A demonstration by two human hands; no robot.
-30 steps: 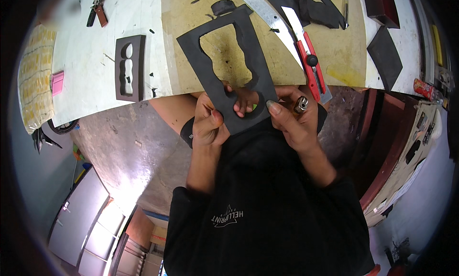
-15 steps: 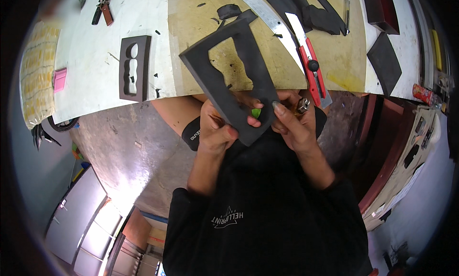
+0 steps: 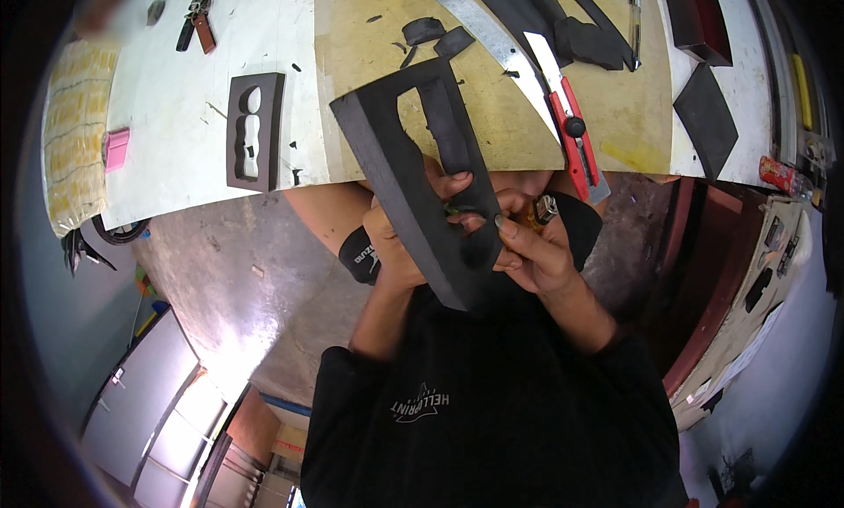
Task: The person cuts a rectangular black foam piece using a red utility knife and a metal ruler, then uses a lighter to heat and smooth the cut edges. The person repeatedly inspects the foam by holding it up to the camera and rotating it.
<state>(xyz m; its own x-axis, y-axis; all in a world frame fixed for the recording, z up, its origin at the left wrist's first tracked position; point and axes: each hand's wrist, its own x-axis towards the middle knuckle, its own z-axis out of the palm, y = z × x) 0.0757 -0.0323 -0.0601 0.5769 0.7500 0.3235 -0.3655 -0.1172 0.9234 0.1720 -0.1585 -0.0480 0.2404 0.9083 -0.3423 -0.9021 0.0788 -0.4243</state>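
Note:
A thick black foam block [image 3: 382, 152] with a wavy cutout is held tilted at the table's front edge. My left hand [image 3: 393, 248] grips its left side, with fingers showing through the cutout. A small green spot shows beside those fingers; what it belongs to I cannot make out. My right hand [image 3: 547, 255] pinches the block's lower right edge and also holds a lighter [image 3: 538, 211], its metal top facing up. On the table, right of the block, lie a red utility knife [image 3: 576, 143] with its blade out and a steel ruler [image 3: 492, 37].
Black foam offcuts [image 3: 453, 42] lie behind the block. A smaller foam piece with a cutout [image 3: 236, 152] lies left, near keys [image 3: 200, 24] and a pink item [image 3: 116, 149]. At right are a pen [image 3: 635, 33], a black diamond-shaped sheet [image 3: 708, 121] and a dark red box [image 3: 699, 24].
The foam block has turned, showing more of its left side and inner wall, and its lower end has dropped toward me. My left fingers have shifted within the cutout.

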